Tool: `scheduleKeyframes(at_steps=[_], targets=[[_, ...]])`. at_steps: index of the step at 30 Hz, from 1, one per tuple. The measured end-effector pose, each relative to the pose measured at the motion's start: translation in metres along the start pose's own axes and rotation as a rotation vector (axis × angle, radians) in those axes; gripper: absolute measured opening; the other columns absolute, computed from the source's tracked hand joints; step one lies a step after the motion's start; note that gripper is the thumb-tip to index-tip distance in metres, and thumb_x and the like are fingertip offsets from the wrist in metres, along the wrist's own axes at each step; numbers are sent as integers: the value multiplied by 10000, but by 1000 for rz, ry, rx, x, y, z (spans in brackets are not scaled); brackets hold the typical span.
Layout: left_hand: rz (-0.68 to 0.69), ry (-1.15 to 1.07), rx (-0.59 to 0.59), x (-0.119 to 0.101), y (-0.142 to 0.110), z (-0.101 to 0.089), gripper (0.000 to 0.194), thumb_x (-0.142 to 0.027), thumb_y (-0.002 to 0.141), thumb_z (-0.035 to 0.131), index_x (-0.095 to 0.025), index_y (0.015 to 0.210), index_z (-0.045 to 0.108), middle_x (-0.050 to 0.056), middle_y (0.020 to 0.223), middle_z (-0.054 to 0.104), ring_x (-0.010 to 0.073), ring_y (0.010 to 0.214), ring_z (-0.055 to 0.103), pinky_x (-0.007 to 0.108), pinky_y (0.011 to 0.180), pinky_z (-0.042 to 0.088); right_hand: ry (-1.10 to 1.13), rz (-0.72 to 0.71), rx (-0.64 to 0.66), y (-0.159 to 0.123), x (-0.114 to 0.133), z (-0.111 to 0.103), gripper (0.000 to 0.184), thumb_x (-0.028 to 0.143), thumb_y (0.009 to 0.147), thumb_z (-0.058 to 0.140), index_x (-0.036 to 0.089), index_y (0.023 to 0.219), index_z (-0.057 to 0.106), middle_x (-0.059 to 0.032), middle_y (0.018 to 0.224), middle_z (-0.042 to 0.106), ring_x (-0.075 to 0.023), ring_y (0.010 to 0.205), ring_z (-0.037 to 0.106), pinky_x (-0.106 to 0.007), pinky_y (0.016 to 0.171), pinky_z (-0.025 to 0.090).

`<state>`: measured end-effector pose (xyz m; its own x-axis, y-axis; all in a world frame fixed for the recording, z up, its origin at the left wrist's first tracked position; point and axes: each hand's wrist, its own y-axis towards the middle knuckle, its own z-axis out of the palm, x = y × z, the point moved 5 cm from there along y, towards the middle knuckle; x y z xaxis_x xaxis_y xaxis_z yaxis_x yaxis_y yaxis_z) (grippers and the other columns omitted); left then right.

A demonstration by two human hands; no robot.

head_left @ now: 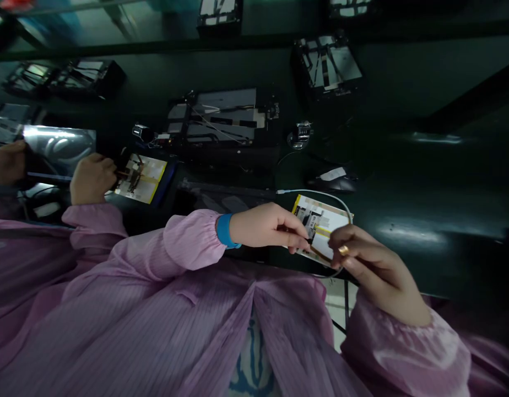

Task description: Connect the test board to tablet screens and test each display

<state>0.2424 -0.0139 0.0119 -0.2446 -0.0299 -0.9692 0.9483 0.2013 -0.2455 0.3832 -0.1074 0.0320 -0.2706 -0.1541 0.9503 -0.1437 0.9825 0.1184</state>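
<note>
A thin brown strip, resembling a flex cable (320,256), runs between my two hands. My left hand (269,227), with a blue band at the wrist, pinches its dark end. Fingers closed, my right hand (376,270) grips the other end; a small gold-coloured piece shows at those fingertips, and I cannot tell what it is. Under both hands lies a flat white battery pack (325,221) with yellow edges and dark parts on it, partly hidden. A pale cable (316,192) curves around the pack and passes behind my right hand.
A dark tablet-like stack with ribbon cables (225,118) stands ahead, between two shiny rolls. A computer mouse (332,177) is beyond the pack. At left, a co-worker's hands (91,176) are near a glossy screen (60,151) and another battery pack (142,179). More stacks (326,63) stand farther back.
</note>
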Motion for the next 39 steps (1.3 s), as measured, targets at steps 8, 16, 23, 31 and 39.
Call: scheduleKeyframes(at_steps=[8,16,23,31,39], targets=[[93,281,-63,-10,-7,-5,115,-209,830,648,-118,780,698,24,731,679,84,658,581,186,637,436,10,225,170,12,-2,27,408,452,968,418,185,718,598,-12,611,569,-103,560,514,-201,520,408],[84,344,5,-6,-4,0,142,-226,844,627,-134,758,693,18,715,676,88,646,575,199,637,421,-49,195,183,12,-4,31,297,330,971,422,189,792,613,-20,675,628,-113,617,579,-201,568,452],[102,354,-15,-6,-4,0,129,-204,840,637,-123,758,694,18,715,680,80,642,576,185,627,414,-163,112,141,13,-2,32,195,202,934,449,193,787,577,-6,671,619,-101,605,570,-189,562,442],[83,379,-20,-6,-2,-1,118,-220,835,669,-135,763,706,19,739,703,89,679,612,187,665,435,-206,124,84,12,1,31,187,216,925,457,193,791,586,11,611,585,-91,534,525,-194,508,413],[116,384,-13,-7,-1,-2,102,-213,832,677,-144,766,716,18,772,719,92,706,626,180,687,444,-254,123,60,12,1,31,187,216,923,453,191,804,596,-3,626,614,-99,533,548,-203,501,422]])
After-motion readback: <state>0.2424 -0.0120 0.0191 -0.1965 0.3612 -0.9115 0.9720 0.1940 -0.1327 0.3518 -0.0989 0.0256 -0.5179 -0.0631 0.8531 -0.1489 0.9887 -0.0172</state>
